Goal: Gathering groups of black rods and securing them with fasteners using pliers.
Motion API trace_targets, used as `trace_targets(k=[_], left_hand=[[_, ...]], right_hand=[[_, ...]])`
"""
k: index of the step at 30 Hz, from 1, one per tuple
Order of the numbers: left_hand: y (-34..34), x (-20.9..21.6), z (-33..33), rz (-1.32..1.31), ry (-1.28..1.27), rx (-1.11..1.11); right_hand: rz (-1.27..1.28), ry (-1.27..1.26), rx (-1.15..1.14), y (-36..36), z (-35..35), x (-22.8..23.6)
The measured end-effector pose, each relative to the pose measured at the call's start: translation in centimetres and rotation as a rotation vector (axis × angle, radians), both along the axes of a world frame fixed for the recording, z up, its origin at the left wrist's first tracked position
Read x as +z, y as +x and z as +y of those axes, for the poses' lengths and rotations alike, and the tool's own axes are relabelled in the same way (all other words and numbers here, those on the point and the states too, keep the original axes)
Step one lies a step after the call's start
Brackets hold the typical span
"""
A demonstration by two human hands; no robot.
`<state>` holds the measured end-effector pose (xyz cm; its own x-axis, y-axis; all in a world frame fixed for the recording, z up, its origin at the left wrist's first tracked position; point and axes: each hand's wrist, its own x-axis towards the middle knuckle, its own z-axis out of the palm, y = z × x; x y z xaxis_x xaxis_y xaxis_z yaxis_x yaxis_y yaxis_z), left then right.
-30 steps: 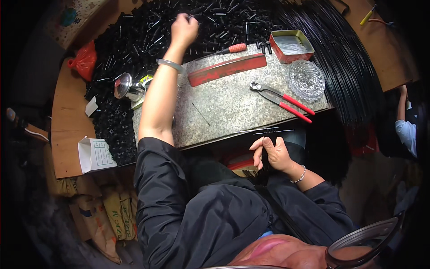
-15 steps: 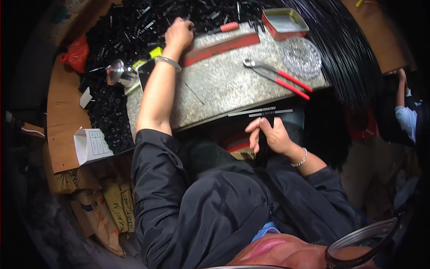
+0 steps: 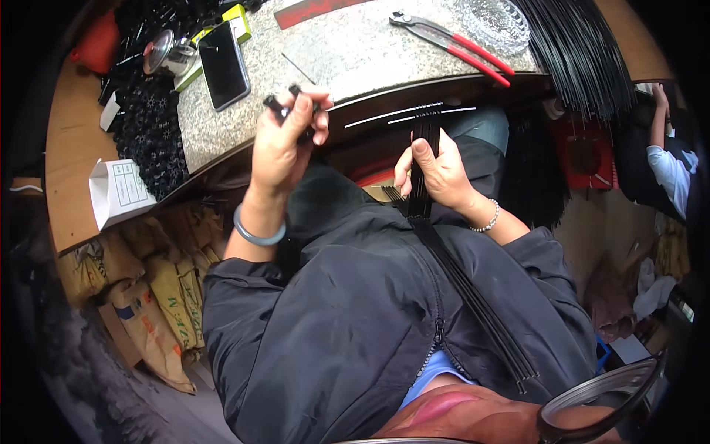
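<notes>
My left hand (image 3: 283, 144) is raised beside the front edge of the stone slab, its fingers closed around small black plastic parts (image 3: 274, 104). Their ends stick up past the fingertips; how many there are is hidden. In front of my jacket, my right hand (image 3: 441, 176) grips a bundle of thin black rods (image 3: 473, 296), thumb on top. The bundle's lower ends trail down across the jacket. Just beyond its upper end, two thin whitish strips (image 3: 393, 116) run crosswise. A dark phone (image 3: 224, 66) lies on the slab, past my left hand.
The speckled stone slab (image 3: 355, 63) bears red-handled pliers (image 3: 451, 46), a glass dish (image 3: 494, 26), a red bar (image 3: 319, 10) and a thin wire (image 3: 297, 68). Black parts (image 3: 159, 140) heap at left, near a white box (image 3: 122, 191). Long black rods (image 3: 584, 59) hang at right. Another person's arm (image 3: 658, 118) is far right.
My left hand has come back from the far heap toward my body and now holds small black parts. My right hand stays on the bundle. The view has shifted, exposing the phone.
</notes>
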<state>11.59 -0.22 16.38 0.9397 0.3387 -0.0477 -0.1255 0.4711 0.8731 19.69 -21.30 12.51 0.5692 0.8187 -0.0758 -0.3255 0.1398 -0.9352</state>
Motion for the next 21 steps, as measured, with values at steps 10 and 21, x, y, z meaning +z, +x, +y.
trace_targets(k=[10, 21], left_hand=[[-1.1, -1.3, -3.6, -0.087, -0.135, 0.013], [1.1, -2.0, -4.0, -0.03, -0.352, -0.065]], right_hand=[[0.037, 0.028, 0.053, -1.4, 0.8, 0.4], [0.043, 0.017, 0.033, -1.2, 0.7, 0.4]])
